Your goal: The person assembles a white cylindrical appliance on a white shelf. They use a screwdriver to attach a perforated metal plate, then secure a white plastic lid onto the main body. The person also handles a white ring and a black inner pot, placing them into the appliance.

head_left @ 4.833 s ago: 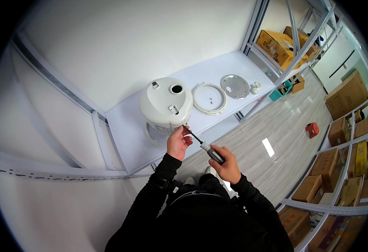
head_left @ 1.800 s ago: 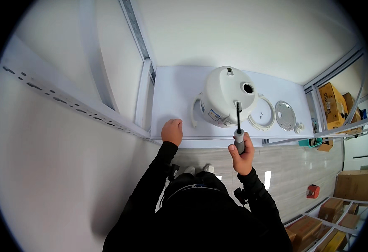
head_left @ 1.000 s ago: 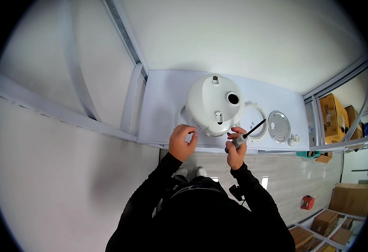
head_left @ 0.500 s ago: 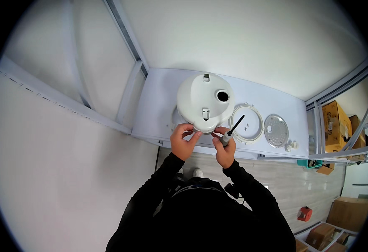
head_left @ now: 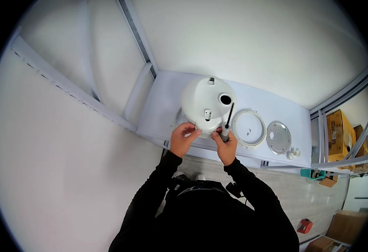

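Note:
A white, domed round appliance housing [head_left: 198,101] rests on the table, with a dark round hole and two small slotted recesses on its upper side. My left hand [head_left: 182,139] pinches the near-left edge of the housing's protruding front part. At the near-right edge, my right hand [head_left: 227,148] is closed around the grey handle of a screwdriver [head_left: 230,114], its thumb and a finger against the housing. The dark shaft points away from me, alongside the housing. Whatever lies beneath the front part is hidden.
Right of the housing, a white ring [head_left: 248,128] encloses several small screws [head_left: 248,132] on the white table [head_left: 167,92]. Farther right are a perforated grey disc [head_left: 278,137] and small white round parts [head_left: 293,154]. A metal frame post [head_left: 148,67] rises at the left.
The screwdriver has swung from pointing right to pointing more straight away from me, close to the housing. Both hands stay at the front part. The whole view has shifted slightly.

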`<state>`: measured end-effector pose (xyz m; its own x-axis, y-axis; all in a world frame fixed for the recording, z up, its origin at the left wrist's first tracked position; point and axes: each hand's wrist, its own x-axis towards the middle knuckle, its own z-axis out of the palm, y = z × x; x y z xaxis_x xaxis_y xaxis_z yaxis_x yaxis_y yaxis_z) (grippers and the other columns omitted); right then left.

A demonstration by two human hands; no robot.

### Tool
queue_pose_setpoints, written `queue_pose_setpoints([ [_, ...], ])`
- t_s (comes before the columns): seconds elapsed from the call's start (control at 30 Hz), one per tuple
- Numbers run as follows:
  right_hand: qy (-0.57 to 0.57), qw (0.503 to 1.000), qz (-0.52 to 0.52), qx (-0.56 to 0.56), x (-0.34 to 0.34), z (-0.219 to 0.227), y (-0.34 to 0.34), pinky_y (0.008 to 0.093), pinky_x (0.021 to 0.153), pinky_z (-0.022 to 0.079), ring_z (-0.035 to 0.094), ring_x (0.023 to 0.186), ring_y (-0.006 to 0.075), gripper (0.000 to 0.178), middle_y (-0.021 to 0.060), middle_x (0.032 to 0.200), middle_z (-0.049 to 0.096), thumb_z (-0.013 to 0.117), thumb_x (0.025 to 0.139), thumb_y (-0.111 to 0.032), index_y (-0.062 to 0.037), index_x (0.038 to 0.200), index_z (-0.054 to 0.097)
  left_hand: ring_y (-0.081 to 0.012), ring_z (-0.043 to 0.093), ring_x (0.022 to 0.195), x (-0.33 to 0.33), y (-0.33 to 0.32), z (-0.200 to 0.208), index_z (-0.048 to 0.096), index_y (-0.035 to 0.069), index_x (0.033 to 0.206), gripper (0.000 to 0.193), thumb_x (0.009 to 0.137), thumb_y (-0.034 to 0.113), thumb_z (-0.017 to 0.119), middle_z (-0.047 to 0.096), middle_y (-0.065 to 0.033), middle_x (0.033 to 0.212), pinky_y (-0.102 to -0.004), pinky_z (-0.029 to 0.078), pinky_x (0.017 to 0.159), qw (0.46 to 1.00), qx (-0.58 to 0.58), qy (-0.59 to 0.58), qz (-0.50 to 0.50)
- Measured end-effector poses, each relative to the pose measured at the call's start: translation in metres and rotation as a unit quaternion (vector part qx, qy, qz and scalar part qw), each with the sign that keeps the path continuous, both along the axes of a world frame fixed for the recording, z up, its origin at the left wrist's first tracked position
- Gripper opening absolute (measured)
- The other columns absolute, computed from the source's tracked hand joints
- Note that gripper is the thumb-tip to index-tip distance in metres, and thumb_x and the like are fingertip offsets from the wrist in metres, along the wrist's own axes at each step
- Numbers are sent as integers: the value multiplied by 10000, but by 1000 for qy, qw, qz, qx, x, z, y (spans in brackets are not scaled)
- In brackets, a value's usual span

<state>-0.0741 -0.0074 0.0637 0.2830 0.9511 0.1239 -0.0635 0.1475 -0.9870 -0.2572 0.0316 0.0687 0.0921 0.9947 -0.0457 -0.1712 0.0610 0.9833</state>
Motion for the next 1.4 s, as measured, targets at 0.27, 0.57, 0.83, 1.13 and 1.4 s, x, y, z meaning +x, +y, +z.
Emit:
queue_pose_setpoints([
  [0.27,96,994,7,-57,-4,3,-1,295,734,581,644,828,110,135,14,952,664,724,949,-100,-50,1043,641,-72,587,721,8,-6,12,645,12,1017,259,823,75,804,652,-12,841,-229,457,631,993,-98,-60,27],
  [0.57,58,998,3,-29,-7,-2,-1,309,733,599,645,829,112,143,21,932,652,714,964,-122,-38,1037,624,-59,547,687,17,-5,17,622,30,972,232,794,39,770,614,12,790,-225,413,590,991,-101,-63,63],
  [0.83,51,998,-19,-14,-7,-6,2,258,648,446,545,705,74,131,-6,774,626,737,926,-98,-35,969,632,-84,572,783,23,-4,6,612,31,972,241,775,10,750,625,-2,857,-245,445,671,989,-89,-95,75],
  [1.13,-76,994,44,69,2,23,-18,306,709,472,583,797,170,146,71,926,634,773,888,-85,-27,940,650,-139,641,913,0,-26,-3,663,-8,1158,322,850,25,750,671,-36,985,-292,526,835,996,18,-71,46],
  [1.4,-247,932,131,232,-30,43,-4,362,802,515,629,920,292,308,114,1060,622,800,711,13,-42,997,699,-137,657,845,-52,-40,29,654,-35,1229,354,916,102,747,686,-97,1092,-273,538,758,986,-130,-67,80],
])
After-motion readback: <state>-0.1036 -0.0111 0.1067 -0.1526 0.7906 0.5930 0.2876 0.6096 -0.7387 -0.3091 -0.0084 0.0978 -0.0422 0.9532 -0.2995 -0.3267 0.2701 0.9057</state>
